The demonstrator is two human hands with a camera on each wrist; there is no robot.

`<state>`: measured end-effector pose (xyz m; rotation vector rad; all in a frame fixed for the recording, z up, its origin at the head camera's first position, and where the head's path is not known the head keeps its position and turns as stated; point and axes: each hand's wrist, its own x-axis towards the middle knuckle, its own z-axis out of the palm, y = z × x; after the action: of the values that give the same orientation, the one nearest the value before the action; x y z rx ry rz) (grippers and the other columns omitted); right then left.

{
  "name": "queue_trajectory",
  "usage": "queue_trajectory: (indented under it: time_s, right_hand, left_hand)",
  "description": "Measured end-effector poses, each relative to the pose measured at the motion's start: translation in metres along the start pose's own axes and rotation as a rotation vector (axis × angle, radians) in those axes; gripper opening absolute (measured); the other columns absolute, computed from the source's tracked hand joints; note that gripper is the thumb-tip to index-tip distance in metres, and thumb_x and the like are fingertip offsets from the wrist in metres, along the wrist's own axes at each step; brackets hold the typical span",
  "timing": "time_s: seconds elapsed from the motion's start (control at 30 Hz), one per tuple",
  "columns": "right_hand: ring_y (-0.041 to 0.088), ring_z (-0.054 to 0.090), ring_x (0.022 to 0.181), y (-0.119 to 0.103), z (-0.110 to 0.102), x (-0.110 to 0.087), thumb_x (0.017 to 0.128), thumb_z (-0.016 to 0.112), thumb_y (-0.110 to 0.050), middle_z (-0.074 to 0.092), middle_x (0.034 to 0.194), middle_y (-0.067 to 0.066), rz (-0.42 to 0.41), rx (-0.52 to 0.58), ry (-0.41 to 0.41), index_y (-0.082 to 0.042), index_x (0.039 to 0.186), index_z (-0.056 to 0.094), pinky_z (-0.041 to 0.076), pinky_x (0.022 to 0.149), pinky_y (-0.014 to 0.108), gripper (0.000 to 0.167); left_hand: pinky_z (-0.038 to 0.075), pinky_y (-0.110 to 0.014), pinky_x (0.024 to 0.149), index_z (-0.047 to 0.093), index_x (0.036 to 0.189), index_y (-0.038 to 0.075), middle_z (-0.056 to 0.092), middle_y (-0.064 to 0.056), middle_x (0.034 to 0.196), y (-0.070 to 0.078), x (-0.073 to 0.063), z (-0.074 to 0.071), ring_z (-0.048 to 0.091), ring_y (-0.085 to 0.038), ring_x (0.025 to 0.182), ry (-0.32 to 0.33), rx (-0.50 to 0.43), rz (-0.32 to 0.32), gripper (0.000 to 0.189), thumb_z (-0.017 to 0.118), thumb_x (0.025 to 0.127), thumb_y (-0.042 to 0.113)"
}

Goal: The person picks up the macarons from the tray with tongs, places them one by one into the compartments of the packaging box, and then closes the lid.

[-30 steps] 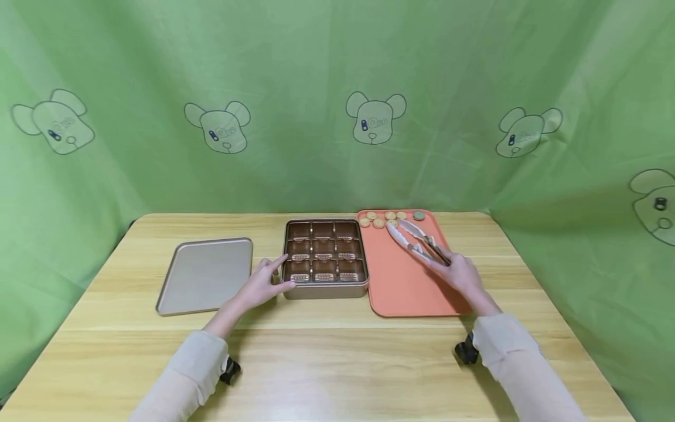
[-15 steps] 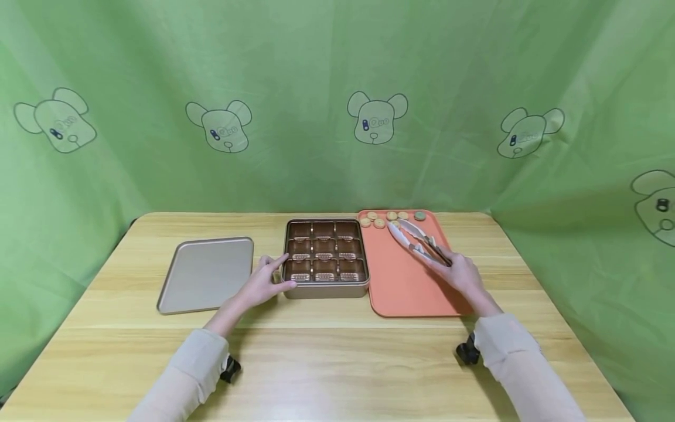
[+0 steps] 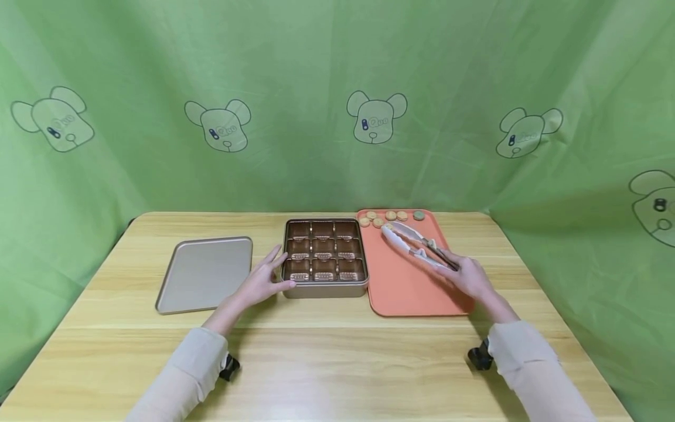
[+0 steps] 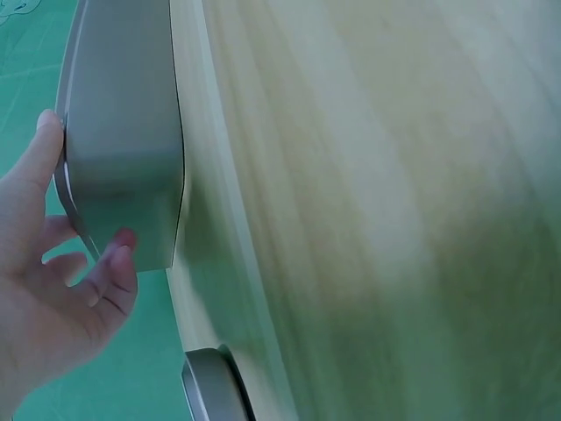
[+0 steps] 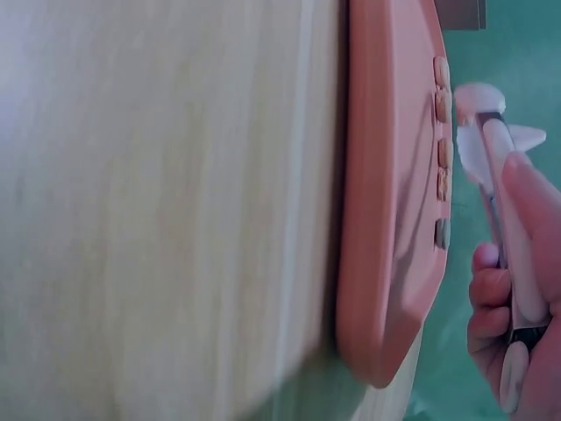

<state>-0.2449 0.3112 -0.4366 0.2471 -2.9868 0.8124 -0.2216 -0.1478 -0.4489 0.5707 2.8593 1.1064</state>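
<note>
My right hand (image 3: 471, 279) grips a pair of tongs (image 3: 422, 249) with pale tips over the coral tray (image 3: 406, 293). A tan cookie seems to sit between the tips; the right wrist view is blurred there. Several tan cookies (image 3: 402, 216) and one green cookie (image 3: 419, 215) lie along the tray's far edge. My left hand (image 3: 258, 285) is at the near left corner of a square tin (image 3: 327, 291), thumb on its front rim and fingers spread by its left side. Inside the tin is a brown plastic insert (image 3: 323, 246) with several empty compartments.
A flat metal lid (image 3: 208, 275) lies left of the tin on the wooden table (image 3: 337, 363). The coral tray stands close against the tin's right side. A green curtain (image 3: 295, 170) hangs behind the table.
My right hand has drawn back slightly to the right; the tong tips have moved nearer to me, apparently with a cookie. My left index finger has straightened and lifted at the tin's rim.
</note>
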Motion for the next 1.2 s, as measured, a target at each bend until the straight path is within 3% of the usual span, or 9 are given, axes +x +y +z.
queue_trajectory:
  time_s: [0.1,0.33,0.43,0.57,0.7,0.77,0.87,0.97,1.2]
  right_hand:
    - [0.026,0.045,0.065,0.001,-0.001,-0.002,0.087,0.059,-0.039,0.045,0.123,0.039,-0.026,0.023,-0.013,0.001,0.134,0.041,0.038,0.064,0.035,0.064]
    - [0.011,0.031,0.054,0.0,-0.002,-0.005,0.087,0.063,-0.029,0.054,0.084,0.024,-0.109,0.168,-0.078,-0.001,0.134,0.043,0.034,0.049,0.025,0.059]
    - [0.008,0.031,0.055,-0.002,-0.001,-0.005,0.086,0.064,-0.023,0.059,0.093,0.027,-0.182,0.189,-0.085,0.0,0.133,0.044,0.033,0.047,0.023,0.055]
    - [0.007,0.029,0.053,-0.007,-0.001,-0.006,0.085,0.065,-0.019,0.059,0.091,0.026,-0.206,0.23,-0.117,-0.001,0.133,0.045,0.033,0.045,0.022,0.055]
    - [0.009,0.036,0.057,-0.012,-0.003,-0.008,0.085,0.065,-0.018,0.059,0.103,0.029,-0.211,0.24,-0.143,-0.001,0.133,0.044,0.036,0.048,0.022,0.055]
    - [0.012,0.041,0.066,-0.014,-0.004,-0.01,0.085,0.065,-0.018,0.055,0.119,0.029,-0.231,0.228,-0.145,0.001,0.132,0.045,0.037,0.054,0.021,0.055]
    - [0.017,0.047,0.081,-0.017,-0.008,-0.014,0.085,0.066,-0.02,0.051,0.125,0.027,-0.253,0.209,-0.158,0.003,0.13,0.046,0.039,0.061,0.02,0.055]
    - [0.016,0.049,0.08,-0.021,-0.011,-0.018,0.085,0.066,-0.021,0.053,0.123,0.027,-0.27,0.216,-0.183,0.004,0.13,0.047,0.04,0.061,0.02,0.055]
    - [0.003,0.038,0.056,-0.03,-0.016,-0.025,0.084,0.067,-0.017,0.056,0.071,0.008,-0.312,0.264,-0.247,0.007,0.126,0.049,0.038,0.047,0.021,0.052]
  left_hand:
    - [0.044,-0.029,0.062,0.031,0.137,-0.006,0.011,-0.019,0.15,0.001,0.0,-0.001,0.033,-0.007,0.045,-0.016,-0.011,0.007,0.078,0.069,0.079,0.03]
    - [0.042,-0.026,0.06,0.029,0.138,-0.005,0.016,-0.02,0.149,0.0,0.0,-0.002,0.03,-0.005,0.042,-0.029,-0.014,0.01,0.08,0.07,0.079,0.03]
    - [0.044,-0.03,0.063,0.029,0.139,-0.005,0.015,-0.018,0.149,0.0,0.0,-0.001,0.034,-0.01,0.043,-0.025,-0.012,0.007,0.081,0.07,0.079,0.031]
    - [0.042,-0.043,0.094,0.026,0.14,-0.003,0.015,-0.016,0.15,0.0,-0.001,-0.001,0.059,-0.032,0.088,-0.011,-0.006,0.008,0.084,0.07,0.078,0.032]
    - [0.026,-0.048,0.106,0.025,0.14,-0.003,0.014,-0.016,0.15,0.0,-0.001,-0.001,0.039,-0.043,0.121,-0.007,-0.013,0.003,0.085,0.071,0.078,0.03]
    - [0.033,-0.046,0.102,0.025,0.14,-0.004,0.015,-0.016,0.15,0.0,0.0,-0.001,0.049,-0.04,0.109,-0.006,-0.015,0.002,0.084,0.071,0.078,0.029]
    - [0.045,-0.039,0.086,0.027,0.139,-0.005,0.017,-0.018,0.149,0.0,0.001,0.0,0.056,-0.025,0.07,-0.007,-0.011,0.008,0.082,0.071,0.078,0.027]
    - [0.045,-0.031,0.062,0.027,0.139,-0.006,0.018,-0.019,0.148,0.001,0.002,-0.001,0.033,-0.011,0.043,-0.021,-0.025,0.005,0.082,0.072,0.077,0.026]
    - [0.042,-0.024,0.053,0.031,0.136,-0.008,0.019,-0.021,0.147,0.004,0.003,-0.007,0.03,-0.007,0.04,-0.048,-0.02,0.006,0.082,0.074,0.075,0.026]
